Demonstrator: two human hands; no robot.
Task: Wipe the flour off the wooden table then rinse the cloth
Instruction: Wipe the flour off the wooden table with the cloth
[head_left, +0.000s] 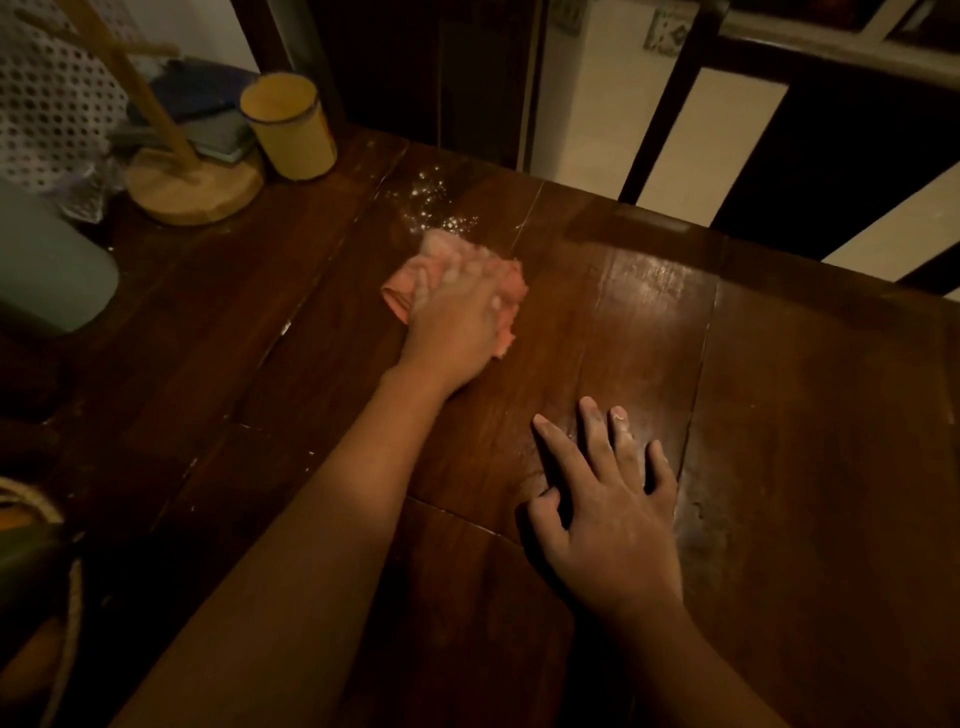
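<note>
- Head view looked down on a dark wooden bench (805, 389) made of wide planks with visible seams.
- The left hand (457, 317) reached forward to the middle of the bench and lay on top of a bunched pink cloth (400, 291), pressing it to the wood.
- Its fingers (447, 275) were close together and bent down over the wad, gripping it; they were blurred and pale with flour dust, so finer detail could not be told.
- The cloth showed on the left, far and right sides of that hand.
- A patch of scattered white flour (431, 202) lay on the wood just beyond the cloth, on the far side, nearly touching its edge.
- The right hand (618, 530) rested palm down on the bench, nearer the person and to the right of the cloth, well apart from it.
- Its fingers (597, 436) were straight and spread, holding nothing, with a whitish dusting on them.
- The plank between the two hands had a glossy sheen.
- A yellow enamel mug (293, 130) stood upright at the far left of the bench.
- Just left of the mug sat the round base of a wooden stand (192, 192), its post leaning up out of view.
- A grey-green container (47, 270) stood at the left edge, partly cut off.
</note>
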